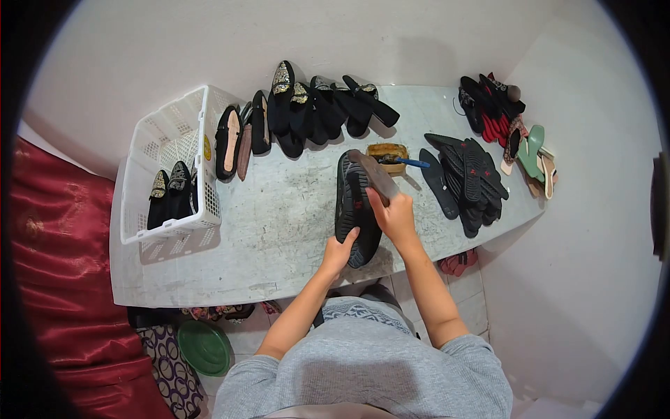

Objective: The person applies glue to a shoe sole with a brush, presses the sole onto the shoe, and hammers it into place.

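Note:
Over the table's front part, a black shoe [346, 209] is held with its ridged sole turned up, a small red mark on it. My left hand [338, 254] is closed around its near end, thumb on the sole. Closed in my right hand [395, 218] is a brown, flat, bar-like tool [380, 180], whose far end lies over the shoe's far end. Just beyond stands a yellowish, stained tub [386, 149] with a blue-handled brush [413, 163] across it. A pile of loose black soles [469, 178] lies to the right of my right hand.
A white plastic basket [207, 140] with black shoes stands at the table's left. More black shoes with glittery uppers [300, 105] line the wall side. At the back right are red and black shoe parts [492, 105] and green shoe forms [532, 150]. A red curtain [70, 265] hangs left.

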`<action>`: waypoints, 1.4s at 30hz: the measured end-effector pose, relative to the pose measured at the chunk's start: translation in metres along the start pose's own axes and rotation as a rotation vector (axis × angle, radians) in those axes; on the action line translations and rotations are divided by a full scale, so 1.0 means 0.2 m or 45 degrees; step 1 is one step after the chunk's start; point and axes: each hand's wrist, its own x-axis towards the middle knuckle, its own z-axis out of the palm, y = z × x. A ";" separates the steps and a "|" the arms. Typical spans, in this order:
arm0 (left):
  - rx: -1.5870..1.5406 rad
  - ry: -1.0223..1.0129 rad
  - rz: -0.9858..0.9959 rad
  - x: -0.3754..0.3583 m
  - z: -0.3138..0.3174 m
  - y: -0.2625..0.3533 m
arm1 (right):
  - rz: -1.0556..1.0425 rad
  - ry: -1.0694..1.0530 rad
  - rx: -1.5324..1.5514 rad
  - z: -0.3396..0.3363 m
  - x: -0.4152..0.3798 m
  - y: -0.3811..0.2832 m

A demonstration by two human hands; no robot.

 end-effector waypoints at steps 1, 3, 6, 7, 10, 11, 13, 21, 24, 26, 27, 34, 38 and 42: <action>-0.006 -0.006 0.009 0.00 0.00 0.00 | -0.057 0.066 0.152 0.01 -0.02 0.01; -0.024 0.010 -0.005 0.00 0.00 -0.01 | -0.006 -0.001 0.023 0.02 -0.05 0.04; -0.049 0.026 -0.010 -0.01 0.01 -0.02 | 0.035 -0.087 -0.054 -0.06 -0.07 -0.02; -0.060 0.033 0.005 -0.01 0.01 0.00 | 0.016 -0.108 0.001 -0.09 -0.05 -0.05; -0.066 0.037 0.043 0.01 0.01 -0.02 | -0.151 -0.011 0.079 -0.09 -0.11 -0.03; -0.062 0.034 0.041 0.01 0.00 -0.03 | -0.245 0.039 0.138 -0.09 -0.14 -0.02; -0.094 0.007 -0.034 0.01 0.00 -0.01 | -0.102 -0.053 0.008 -0.06 -0.17 0.04; -0.033 0.002 -0.026 -0.02 0.00 0.03 | -0.145 0.093 0.101 -0.05 -0.28 0.04; -0.072 -0.008 -0.015 -0.04 0.01 0.04 | 0.032 -0.124 -0.080 -0.06 -0.30 0.05; -0.095 0.020 0.008 -0.03 0.01 0.04 | -0.063 -0.047 -0.015 -0.07 -0.32 0.04; -0.063 0.003 -0.012 -0.02 0.01 0.03 | -0.157 0.026 0.051 -0.06 -0.34 0.04; -0.053 0.023 -0.042 -0.01 0.01 0.02 | -0.070 -0.107 -0.100 -0.04 -0.41 0.07; -0.009 0.035 -0.122 -0.03 0.01 0.06 | -0.160 -0.157 -0.134 -0.04 -0.44 0.10; -0.054 0.046 -0.054 -0.01 0.01 0.02 | -0.125 -0.187 -0.172 -0.04 -0.46 0.10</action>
